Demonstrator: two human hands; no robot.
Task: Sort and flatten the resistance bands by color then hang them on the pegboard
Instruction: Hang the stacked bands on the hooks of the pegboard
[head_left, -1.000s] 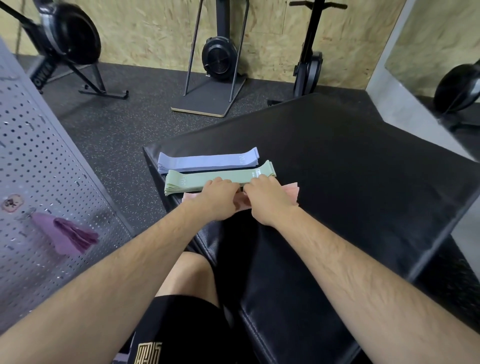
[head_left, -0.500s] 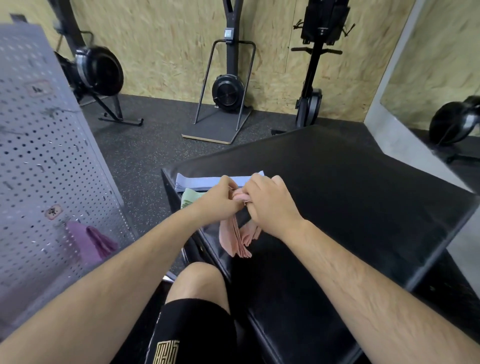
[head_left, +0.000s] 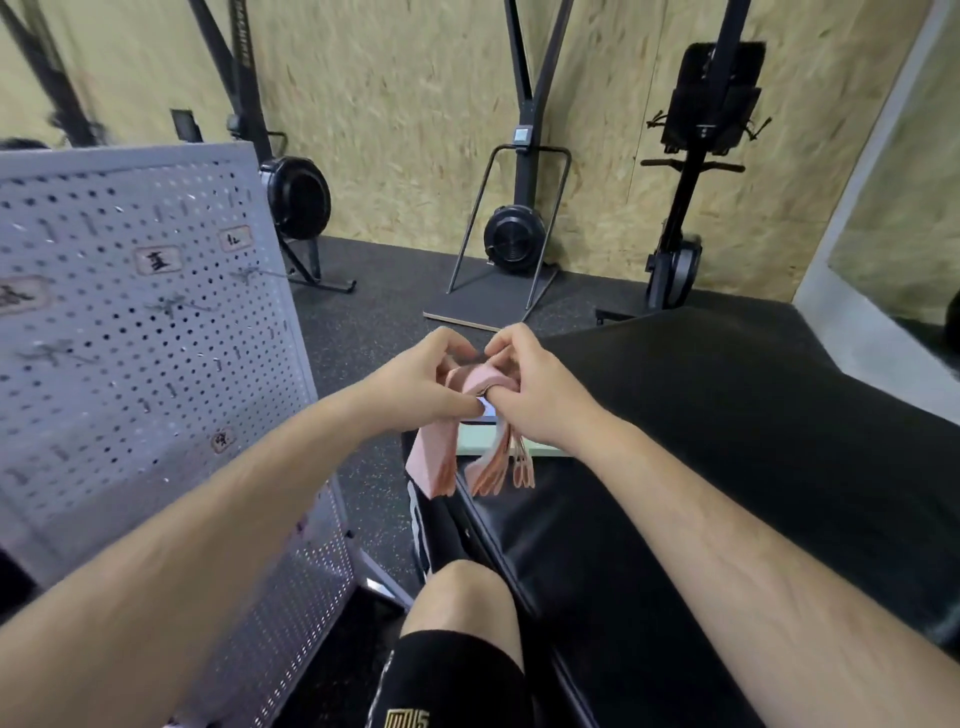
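Observation:
A bundle of pink resistance bands (head_left: 435, 465) hangs folded from both my hands, above the near left corner of the black padded bench (head_left: 727, 441). My left hand (head_left: 415, 384) pinches the top of the bundle from the left. My right hand (head_left: 530, 384) grips it from the right, thumb hooked through the fold. Under my hands, a slice of the green band stack (head_left: 480, 441) and a sliver of the blue band (head_left: 488, 410) lie on the bench. The grey pegboard (head_left: 145, 353) stands at the left, with hooks and small labels on it.
Black exercise machines (head_left: 514, 239) stand along the chipboard wall at the back. A mirror panel (head_left: 893, 218) leans at the right. My knee (head_left: 457, 592) in black shorts sits between the pegboard and the bench, over speckled rubber floor.
Both hands lifted the pink bands off the bench and raised them, so the ends now dangle. The view tilted up and the pegboard's upper part came into sight.

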